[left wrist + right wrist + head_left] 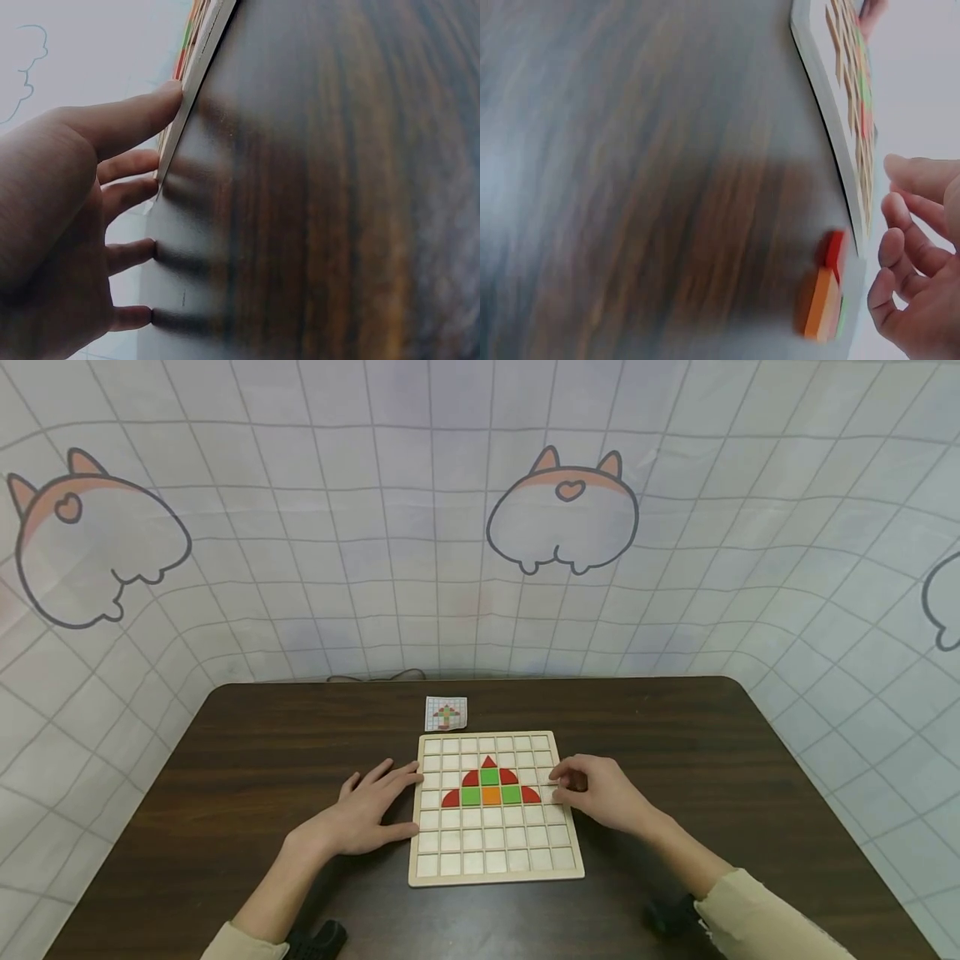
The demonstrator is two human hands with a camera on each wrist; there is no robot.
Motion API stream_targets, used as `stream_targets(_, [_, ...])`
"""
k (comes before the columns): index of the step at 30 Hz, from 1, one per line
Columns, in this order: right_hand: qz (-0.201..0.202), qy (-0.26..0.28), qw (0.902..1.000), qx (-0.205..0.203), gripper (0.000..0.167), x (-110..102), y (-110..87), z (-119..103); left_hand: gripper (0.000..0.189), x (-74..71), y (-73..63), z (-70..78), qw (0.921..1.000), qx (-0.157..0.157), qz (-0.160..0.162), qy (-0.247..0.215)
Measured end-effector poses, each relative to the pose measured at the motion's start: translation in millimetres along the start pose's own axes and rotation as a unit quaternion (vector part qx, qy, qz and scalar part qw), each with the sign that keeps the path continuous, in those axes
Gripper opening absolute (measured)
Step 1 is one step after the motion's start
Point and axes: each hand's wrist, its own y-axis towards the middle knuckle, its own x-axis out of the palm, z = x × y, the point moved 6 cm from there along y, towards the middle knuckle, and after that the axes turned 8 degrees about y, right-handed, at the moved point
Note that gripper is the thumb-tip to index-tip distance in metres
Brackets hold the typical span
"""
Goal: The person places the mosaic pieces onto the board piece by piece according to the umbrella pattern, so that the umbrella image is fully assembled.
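Right-wrist view, lower right: loose blocks (821, 304), left of nearer right hand (930, 296), half-curled, seemingly empty; left hand (360, 818) spread, empty, touching board (450, 863).

Beige sleeves (765, 917) (slightly wrinkled) sit beside black wrist-worn gear (327, 937).

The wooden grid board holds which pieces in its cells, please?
Three green squares, one orange square, one red triangle, four red quarter-circles. The right hand hides parts of nearby cells.
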Motion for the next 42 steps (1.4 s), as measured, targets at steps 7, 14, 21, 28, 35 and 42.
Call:
stream_targets(7, [0.034,-0.004,0.9987,0.037,0.011,-26.1,-10.2,20.1,0.072,0.0,-0.2,0.5,1.0,0.001,0.0,-0.002])
stream_targets(14, [0.051,0.005,0.9962,0.071,0.013,-46.2,-18.3,39.5,0.072,-1.0,-0.6,0.6,1.0,0.003,0.002,-0.002])
stream_targets(21, [0.051,-0.014,0.9949,0.086,0.012,-51.5,-21.7,50.0,0.071,-1.6,-0.7,0.2,1.0,0.001,0.003,-0.004])
stream_targets(28, [0.043,-0.022,0.9955,0.082,0.011,-50.8,-20.9,54.3,0.072,-2.6,-1.4,1.0,1.0,0.004,0.005,-0.007])
stream_targets(35, [0.057,-0.031,0.9944,0.084,0.012,-53.0,-18.3,57.9,0.072,-1.4,-0.5,0.6,1.0,0.0,0.001,-0.004])
stream_targets(42, [0.021,-0.022,0.9962,0.082,0.02,-53.9,-16.8,57.6,0.072,-0.4,-0.2,-0.4,1.0,-0.002,0.0,-0.003])
